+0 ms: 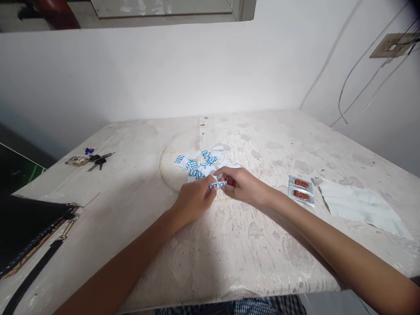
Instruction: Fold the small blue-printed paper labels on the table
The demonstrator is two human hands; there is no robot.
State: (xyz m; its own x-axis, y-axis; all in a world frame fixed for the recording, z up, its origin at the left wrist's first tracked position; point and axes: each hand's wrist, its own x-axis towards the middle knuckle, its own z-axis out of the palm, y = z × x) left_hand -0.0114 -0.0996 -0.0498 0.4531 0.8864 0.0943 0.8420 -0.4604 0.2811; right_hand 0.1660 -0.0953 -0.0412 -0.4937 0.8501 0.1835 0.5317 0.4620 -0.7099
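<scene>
Between the fingertips of both hands is a small white paper slip [217, 185] printed with blue boxes. My left hand [196, 195] pinches its left end, thumb on top. My right hand [241, 183] is closed on the right end with thumb and index finger. Just beyond my hands lies a loose pile of similar paper slips [193, 165], some showing blue boxes and others plain white. The hands partly cover the near side of this pile. One plain white slip [218, 148] rests a little apart at the back.
On the right are a blister pack [301, 190] with two reddish-brown pieces and a white cloth-like sheet [361, 208]. Keys [96, 161] with a fob lie at the left. A black bag [29, 227] with a strap overlaps the left table edge. Behind the table [131, 183] rises a white wall.
</scene>
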